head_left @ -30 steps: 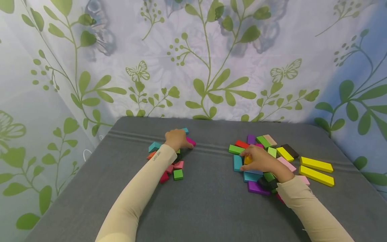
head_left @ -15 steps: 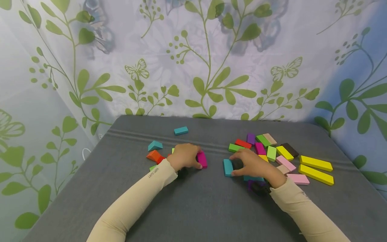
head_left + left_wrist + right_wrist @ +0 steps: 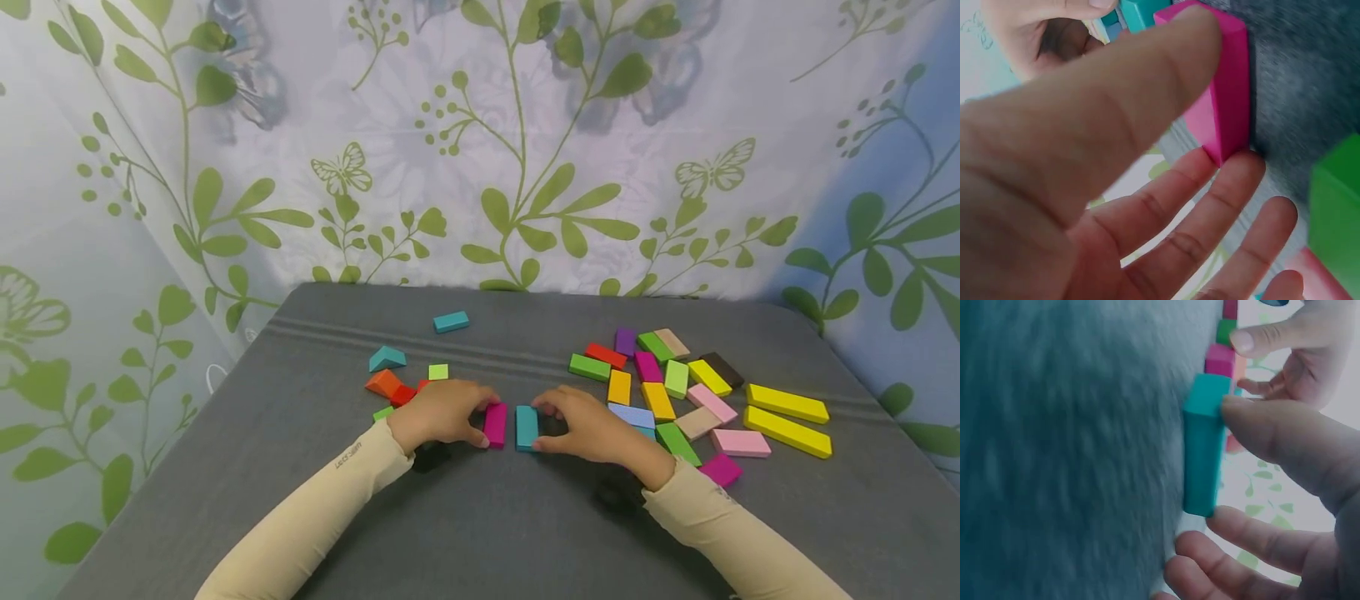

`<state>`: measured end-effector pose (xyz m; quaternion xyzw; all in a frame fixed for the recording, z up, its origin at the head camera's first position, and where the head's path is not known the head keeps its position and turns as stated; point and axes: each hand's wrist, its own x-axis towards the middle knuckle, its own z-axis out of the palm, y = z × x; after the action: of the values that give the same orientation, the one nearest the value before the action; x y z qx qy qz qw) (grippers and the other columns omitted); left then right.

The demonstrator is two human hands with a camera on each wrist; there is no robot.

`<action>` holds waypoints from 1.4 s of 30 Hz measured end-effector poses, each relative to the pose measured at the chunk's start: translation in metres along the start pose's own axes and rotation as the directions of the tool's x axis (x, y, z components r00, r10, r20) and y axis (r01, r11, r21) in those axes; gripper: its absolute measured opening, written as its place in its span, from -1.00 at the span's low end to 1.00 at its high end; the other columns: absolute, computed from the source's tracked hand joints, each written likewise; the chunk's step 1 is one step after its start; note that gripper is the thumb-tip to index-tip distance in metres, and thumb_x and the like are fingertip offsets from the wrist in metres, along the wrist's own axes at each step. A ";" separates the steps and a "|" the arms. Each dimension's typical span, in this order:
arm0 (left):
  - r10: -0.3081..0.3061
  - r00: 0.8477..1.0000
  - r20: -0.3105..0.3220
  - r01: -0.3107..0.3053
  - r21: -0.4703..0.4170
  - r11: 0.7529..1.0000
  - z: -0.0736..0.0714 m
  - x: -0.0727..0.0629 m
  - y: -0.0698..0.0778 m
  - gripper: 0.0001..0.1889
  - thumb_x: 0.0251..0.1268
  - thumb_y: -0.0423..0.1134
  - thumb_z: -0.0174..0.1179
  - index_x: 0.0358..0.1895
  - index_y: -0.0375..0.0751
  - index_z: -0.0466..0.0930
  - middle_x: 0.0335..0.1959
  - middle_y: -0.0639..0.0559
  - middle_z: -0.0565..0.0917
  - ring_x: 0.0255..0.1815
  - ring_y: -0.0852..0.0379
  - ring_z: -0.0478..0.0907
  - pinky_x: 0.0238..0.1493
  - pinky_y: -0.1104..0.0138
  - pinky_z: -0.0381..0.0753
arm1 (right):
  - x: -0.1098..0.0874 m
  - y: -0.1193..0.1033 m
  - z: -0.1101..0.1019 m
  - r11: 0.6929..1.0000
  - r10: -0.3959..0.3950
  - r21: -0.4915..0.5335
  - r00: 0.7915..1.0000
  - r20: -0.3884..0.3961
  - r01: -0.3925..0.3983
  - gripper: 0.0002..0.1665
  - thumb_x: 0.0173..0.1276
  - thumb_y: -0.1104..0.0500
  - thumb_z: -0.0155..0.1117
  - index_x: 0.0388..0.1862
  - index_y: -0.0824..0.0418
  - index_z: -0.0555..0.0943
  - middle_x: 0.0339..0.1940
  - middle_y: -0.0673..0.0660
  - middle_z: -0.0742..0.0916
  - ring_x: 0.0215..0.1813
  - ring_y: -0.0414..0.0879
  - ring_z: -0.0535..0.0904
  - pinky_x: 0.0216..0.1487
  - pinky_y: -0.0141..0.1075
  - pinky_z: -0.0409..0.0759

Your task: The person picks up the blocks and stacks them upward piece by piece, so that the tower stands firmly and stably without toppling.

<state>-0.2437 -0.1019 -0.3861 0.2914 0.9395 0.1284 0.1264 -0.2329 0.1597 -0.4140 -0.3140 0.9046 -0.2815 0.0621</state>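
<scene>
Near the middle of the grey table (image 3: 495, 517), my left hand (image 3: 442, 412) holds a magenta block (image 3: 495, 425) by its two ends, thumb at the near end and fingertips at the far end. Just to its right, my right hand (image 3: 585, 423) pinches a teal block (image 3: 527, 428) the same way. The two blocks stand side by side, long sides parallel, with a narrow strip of table between them. In the left wrist view the thumb covers part of the magenta block (image 3: 1232, 87). The right wrist view has the teal block (image 3: 1205, 450) between thumb and fingertips.
Right of my hands lies a spread of coloured blocks, among them an orange block (image 3: 658, 402) and two long yellow blocks (image 3: 787, 432). Behind my left hand are a teal triangular block (image 3: 387, 358) and an orange block (image 3: 384, 383). Farther back lies another teal block (image 3: 451, 322).
My left hand has come toward me and right from the left pile with the magenta block. My right hand has moved left out of the right pile, bringing the teal block beside it.
</scene>
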 end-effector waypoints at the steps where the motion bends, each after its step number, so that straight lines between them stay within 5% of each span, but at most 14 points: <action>1: 0.003 1.000 -0.005 -0.003 -0.019 1.000 0.000 -0.001 -0.002 -0.38 0.23 -0.12 0.63 0.34 -0.16 0.69 0.05 -0.02 0.77 0.07 0.02 0.67 0.16 0.07 0.68 | 0.001 -0.001 0.002 1.000 -0.001 0.008 1.000 -0.006 0.001 -0.35 0.33 0.03 0.66 0.24 0.36 0.67 -0.03 0.12 0.72 0.00 -0.01 0.63 0.10 -0.04 0.70; 14: 0.054 0.998 -0.022 -0.057 -0.195 0.979 0.003 0.000 -0.025 -0.36 0.17 -0.11 0.66 0.27 -0.30 0.68 0.08 -0.05 0.78 0.13 0.01 0.68 0.28 0.14 0.62 | 0.010 0.000 0.016 0.994 0.038 0.102 0.999 -0.030 -0.035 -0.35 0.31 -0.01 0.67 0.23 0.30 0.66 -0.07 0.10 0.67 -0.08 -0.05 0.54 0.00 -0.12 0.62; 35: 0.078 0.997 -0.010 -0.079 -0.207 0.975 0.000 0.000 -0.024 -0.38 0.20 -0.14 0.65 0.26 -0.34 0.67 0.07 -0.08 0.77 0.12 0.00 0.68 0.29 0.14 0.62 | 0.009 -0.001 0.016 0.991 0.050 0.127 0.998 -0.025 -0.047 -0.35 0.33 0.01 0.65 0.25 0.32 0.64 -0.07 0.12 0.65 -0.07 -0.03 0.53 0.02 -0.09 0.60; 42: 0.070 0.997 0.031 -0.061 -0.233 0.971 -0.005 0.000 -0.022 -0.36 0.27 -0.13 0.60 0.34 -0.37 0.63 0.16 -0.12 0.77 0.21 -0.03 0.68 0.35 0.11 0.60 | 0.009 0.007 0.001 0.986 -0.006 0.166 1.000 0.029 0.001 -0.38 0.43 0.02 0.56 0.29 0.36 0.61 0.00 0.16 0.72 -0.03 -0.02 0.61 0.06 -0.09 0.66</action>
<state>-0.2566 -0.1206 -0.3888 0.3078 0.9054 0.2354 0.1733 -0.2429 0.1583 -0.4182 -0.3137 0.8765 -0.3511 0.1006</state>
